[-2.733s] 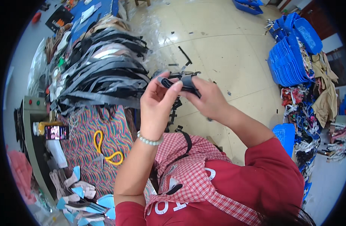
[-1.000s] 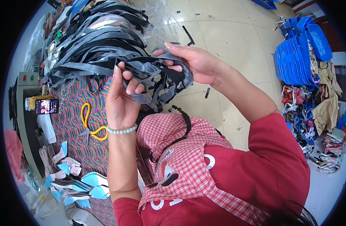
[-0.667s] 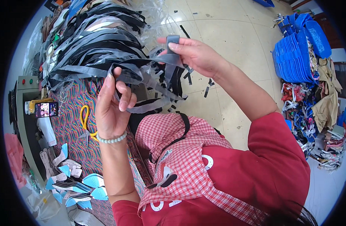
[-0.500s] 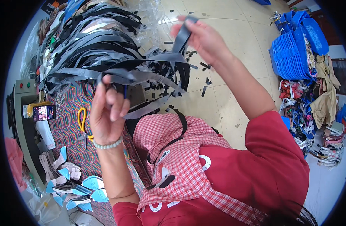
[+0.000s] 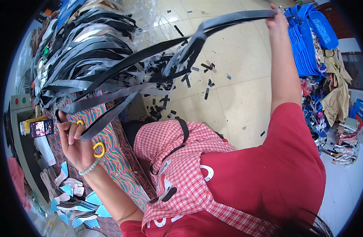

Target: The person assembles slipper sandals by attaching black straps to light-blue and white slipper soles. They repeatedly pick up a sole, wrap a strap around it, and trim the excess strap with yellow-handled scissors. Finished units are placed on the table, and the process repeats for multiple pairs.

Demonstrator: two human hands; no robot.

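Observation:
Long grey-black fabric strips stretch across the view between my two hands, sagging and partly folded in the middle. My right hand, raised at the far right, is closed on one end. At the left, my left hand pinches the other end between thumb and fingers, above the patterned tabletop. A thick row of grey, black and pale strips hangs beyond my left hand. Yellow-handled scissors lie beside that hand, their blades hidden behind it.
Blue and white cut pieces are stacked near the table's front. A phone stands at the left edge. Dark scraps litter the tiled floor. Blue baskets and bundled material stand at the right.
My right hand has swung far to the right, drawing the strips out long. My left hand has moved left and slightly down, so the hands are much farther apart.

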